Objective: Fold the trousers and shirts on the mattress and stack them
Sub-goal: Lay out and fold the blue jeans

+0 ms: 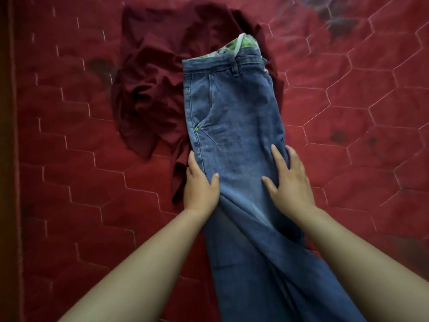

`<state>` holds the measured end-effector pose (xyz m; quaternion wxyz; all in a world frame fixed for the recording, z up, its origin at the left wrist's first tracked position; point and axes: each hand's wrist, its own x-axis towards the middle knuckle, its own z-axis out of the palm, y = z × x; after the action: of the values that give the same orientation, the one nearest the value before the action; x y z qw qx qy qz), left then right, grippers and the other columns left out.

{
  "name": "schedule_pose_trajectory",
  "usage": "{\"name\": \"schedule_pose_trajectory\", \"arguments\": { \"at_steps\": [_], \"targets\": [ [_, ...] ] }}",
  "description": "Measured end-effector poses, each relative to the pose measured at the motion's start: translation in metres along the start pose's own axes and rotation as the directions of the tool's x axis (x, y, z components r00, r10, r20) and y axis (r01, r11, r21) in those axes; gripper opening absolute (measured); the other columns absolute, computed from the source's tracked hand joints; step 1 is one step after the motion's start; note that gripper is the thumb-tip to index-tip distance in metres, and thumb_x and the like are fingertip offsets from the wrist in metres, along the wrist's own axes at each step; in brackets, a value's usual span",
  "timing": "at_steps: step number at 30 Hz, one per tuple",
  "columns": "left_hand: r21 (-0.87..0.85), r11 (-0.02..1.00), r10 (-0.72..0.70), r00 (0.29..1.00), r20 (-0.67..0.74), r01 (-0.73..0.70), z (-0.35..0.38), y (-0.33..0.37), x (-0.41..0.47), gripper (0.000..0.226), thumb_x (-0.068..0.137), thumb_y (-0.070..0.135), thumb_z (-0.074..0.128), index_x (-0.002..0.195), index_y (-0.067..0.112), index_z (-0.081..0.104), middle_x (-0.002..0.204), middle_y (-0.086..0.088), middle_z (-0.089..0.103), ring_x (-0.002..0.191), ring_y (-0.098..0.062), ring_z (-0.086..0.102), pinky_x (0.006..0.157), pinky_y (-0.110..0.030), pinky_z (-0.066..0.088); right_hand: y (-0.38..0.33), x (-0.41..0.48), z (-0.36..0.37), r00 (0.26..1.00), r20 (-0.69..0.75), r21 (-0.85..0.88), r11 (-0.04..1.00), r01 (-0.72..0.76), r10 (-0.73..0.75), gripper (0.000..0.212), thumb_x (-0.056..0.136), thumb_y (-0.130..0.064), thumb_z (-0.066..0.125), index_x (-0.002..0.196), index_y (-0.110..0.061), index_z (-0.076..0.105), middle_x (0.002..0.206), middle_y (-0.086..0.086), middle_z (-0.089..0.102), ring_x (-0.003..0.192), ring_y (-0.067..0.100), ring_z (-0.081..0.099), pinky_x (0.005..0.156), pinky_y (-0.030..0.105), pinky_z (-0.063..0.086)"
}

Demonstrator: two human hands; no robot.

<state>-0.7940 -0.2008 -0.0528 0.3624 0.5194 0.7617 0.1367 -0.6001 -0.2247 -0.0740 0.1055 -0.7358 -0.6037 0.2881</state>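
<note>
A pair of blue jeans [234,117] lies lengthwise on the red mattress [348,112], folded in half along its length, waistband away from me, legs running toward me out of the bottom edge. A crumpled dark maroon shirt [151,89] lies partly under the jeans' upper part and to their left. My left hand [200,184] grips the jeans' left edge at thigh height, thumb on top, fingers under the fabric. My right hand [289,176] rests flat on the jeans' right side, fingers spread.
The mattress has a quilted hexagon pattern with a few dark stains at the top right [336,22] and right [339,135]. Its left border [12,159] runs down the left side of the view.
</note>
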Motion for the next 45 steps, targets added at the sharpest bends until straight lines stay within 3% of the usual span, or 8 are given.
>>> {"name": "schedule_pose_trajectory", "arguments": {
  "at_steps": [8, 13, 20, 28, 31, 36, 41, 45],
  "targets": [
    [-0.026, 0.997, -0.075, 0.992, 0.100, 0.078, 0.019, -0.008, -0.077, 0.070, 0.089, 0.024, 0.057, 0.145, 0.023, 0.015, 0.139, -0.012, 0.047, 0.115, -0.031, 0.055, 0.094, -0.036, 0.045, 0.054, -0.086, -0.019, 0.995, 0.098, 0.049, 0.999, -0.013, 0.008, 0.073, 0.085, -0.025, 0.065, 0.146, -0.029, 0.027, 0.132, 0.006, 0.038, 0.117, 0.027, 0.044, 0.096, 0.041, 0.043],
    [-0.021, 0.987, -0.154, 0.984, 0.094, 0.156, 0.043, 0.001, -0.116, 0.071, 0.089, 0.024, 0.057, 0.145, 0.027, 0.014, 0.128, -0.015, 0.054, 0.103, -0.033, 0.059, 0.090, -0.041, 0.047, 0.109, -0.114, -0.046, 0.980, 0.198, -0.019, 0.999, 0.038, -0.033, 0.052, 0.085, -0.030, 0.065, 0.131, -0.009, 0.051, 0.119, 0.010, 0.051, 0.111, 0.031, 0.050, 0.095, 0.042, 0.044],
    [-0.110, 0.983, -0.149, 0.989, -0.006, 0.147, 0.095, 0.028, -0.193, 0.065, 0.086, 0.021, 0.063, 0.141, 0.017, 0.029, 0.133, -0.013, 0.042, 0.112, -0.028, 0.052, 0.098, -0.027, 0.038, 0.173, -0.150, -0.076, 0.977, 0.190, -0.080, 0.990, 0.114, -0.097, 0.041, 0.082, -0.028, 0.069, 0.119, -0.012, 0.062, 0.129, 0.010, 0.047, 0.119, 0.032, 0.043, 0.095, 0.047, 0.043],
    [0.324, 0.944, 0.103, 0.988, -0.117, -0.060, 0.131, 0.048, -0.231, 0.051, 0.083, 0.032, 0.065, 0.128, 0.015, 0.048, 0.133, -0.010, 0.035, 0.120, -0.027, 0.039, 0.097, -0.039, 0.039, 0.236, -0.187, -0.080, 0.989, 0.144, -0.212, 0.975, 0.070, -0.039, 0.068, 0.081, -0.042, 0.066, 0.141, -0.029, 0.038, 0.153, 0.006, 0.022, 0.141, 0.026, 0.017, 0.105, 0.051, 0.024],
    [0.279, 0.960, -0.018, 1.000, -0.010, 0.020, 0.147, 0.055, -0.228, 0.045, 0.084, 0.044, 0.061, 0.117, 0.015, 0.050, 0.119, -0.006, 0.052, 0.110, -0.026, 0.051, 0.087, -0.041, 0.047, 0.243, -0.190, -0.077, 0.987, 0.137, -0.198, 0.975, 0.105, -0.078, 0.066, 0.083, -0.043, 0.063, 0.142, -0.029, 0.037, 0.155, 0.005, 0.020, 0.142, 0.027, 0.014, 0.106, 0.051, 0.022],
    [0.254, 0.899, -0.324, 0.933, -0.160, 0.356, 0.178, 0.069, -0.219, 0.060, 0.077, 0.057, 0.063, 0.109, 0.008, 0.050, 0.117, -0.011, 0.055, 0.110, -0.032, 0.053, 0.086, -0.042, 0.045, 0.240, -0.198, -0.069, 0.991, 0.116, -0.124, 0.989, 0.078, -0.064, 0.061, 0.085, -0.044, 0.058, 0.141, -0.027, 0.040, 0.154, 0.003, 0.020, 0.143, 0.026, 0.011, 0.108, 0.052, 0.021],
    [0.179, 0.941, -0.264, 0.954, -0.141, 0.287, 0.174, 0.057, -0.226, 0.021, 0.087, 0.029, 0.054, 0.095, 0.011, 0.060, 0.109, -0.011, 0.057, 0.102, -0.029, 0.055, 0.085, -0.036, 0.043, 0.230, -0.208, -0.073, 0.992, 0.097, -0.018, 0.997, 0.077, -0.075, 0.054, 0.088, -0.038, 0.059, 0.137, -0.020, 0.045, 0.151, 0.003, 0.028, 0.139, 0.023, 0.023, 0.106, 0.048, 0.029],
    [-0.161, 0.964, -0.229, 0.970, -0.085, 0.213, 0.158, 0.046, -0.243, 0.016, 0.086, 0.021, 0.054, 0.073, 0.014, 0.047, 0.074, -0.002, 0.058, 0.076, -0.027, 0.056, 0.072, -0.033, 0.045, 0.216, -0.221, -0.077, 0.989, 0.135, 0.069, 0.996, 0.059, -0.068, 0.051, 0.090, -0.037, 0.056, 0.136, -0.017, 0.046, 0.141, 0.003, 0.040, 0.131, 0.022, 0.036, 0.105, 0.037, 0.034]
  ]
}}
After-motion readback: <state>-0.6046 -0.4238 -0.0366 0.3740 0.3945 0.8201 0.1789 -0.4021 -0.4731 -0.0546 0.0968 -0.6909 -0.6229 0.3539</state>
